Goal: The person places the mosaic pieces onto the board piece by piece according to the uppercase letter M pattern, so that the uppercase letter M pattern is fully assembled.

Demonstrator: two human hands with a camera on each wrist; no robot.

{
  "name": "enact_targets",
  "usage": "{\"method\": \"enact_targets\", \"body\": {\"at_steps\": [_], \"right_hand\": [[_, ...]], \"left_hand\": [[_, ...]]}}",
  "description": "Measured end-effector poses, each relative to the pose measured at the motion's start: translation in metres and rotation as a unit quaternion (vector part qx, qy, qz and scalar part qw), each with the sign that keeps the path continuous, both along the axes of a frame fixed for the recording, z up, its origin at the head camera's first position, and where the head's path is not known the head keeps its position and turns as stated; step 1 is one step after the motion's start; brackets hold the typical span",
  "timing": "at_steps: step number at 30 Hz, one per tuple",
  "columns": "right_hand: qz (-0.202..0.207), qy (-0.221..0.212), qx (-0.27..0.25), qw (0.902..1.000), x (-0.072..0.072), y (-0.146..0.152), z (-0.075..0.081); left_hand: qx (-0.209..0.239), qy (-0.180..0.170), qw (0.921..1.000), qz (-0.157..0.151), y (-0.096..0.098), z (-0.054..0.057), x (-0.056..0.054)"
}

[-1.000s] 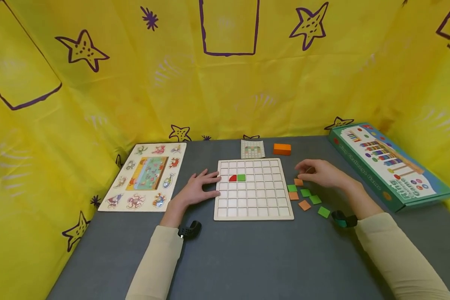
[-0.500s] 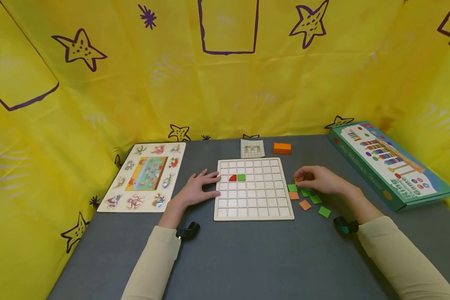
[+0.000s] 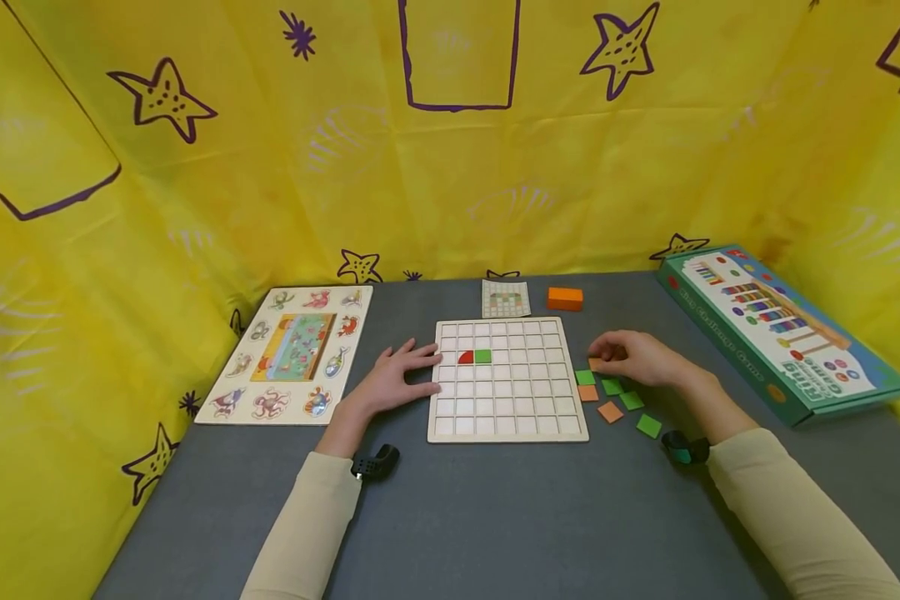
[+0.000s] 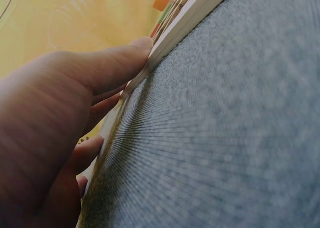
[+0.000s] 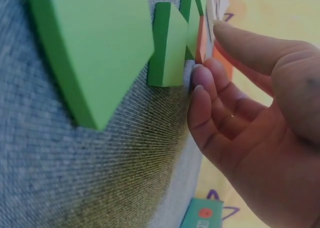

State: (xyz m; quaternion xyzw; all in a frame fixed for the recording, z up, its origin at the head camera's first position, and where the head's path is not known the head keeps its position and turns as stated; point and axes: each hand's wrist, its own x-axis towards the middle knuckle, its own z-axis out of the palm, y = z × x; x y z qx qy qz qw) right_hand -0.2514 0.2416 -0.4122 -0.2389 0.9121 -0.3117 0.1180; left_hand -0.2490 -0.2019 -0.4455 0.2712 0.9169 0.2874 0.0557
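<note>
A pale wooden grid board lies flat, with a red quarter-round tile and a green square tile side by side in its cells. My left hand rests at the board's left edge, fingers spread and thumb touching the rim. Right of the board, my right hand pinches an orange square tile at the far end of a loose group; the fingers partly cover it. Several green tiles and further orange tiles lie below that hand.
A small pattern card and an orange block stand behind the board. To the left lies a sea-animal puzzle board; at the right, a green game box. A yellow patterned cloth hangs along the back.
From a second ago, my right hand has lowered slightly, its fingertips closing on the orange tile. Over the last half second it stays there. The left hand keeps its place.
</note>
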Motion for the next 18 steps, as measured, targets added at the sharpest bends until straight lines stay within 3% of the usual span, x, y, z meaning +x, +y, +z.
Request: {"method": "enact_targets", "body": {"at_steps": [12, 18], "right_hand": [[0.013, 0.008, 0.017, 0.9998, -0.0009, -0.0013, -0.0007], [0.041, 0.012, 0.011, 0.9990, 0.0028, -0.0080, 0.0026]], "left_hand": [[-0.003, -0.007, 1.0000, 0.000, 0.0003, -0.0009, -0.0006], [-0.003, -0.007, 1.0000, 0.000, 0.0000, -0.0007, -0.0013]]}}
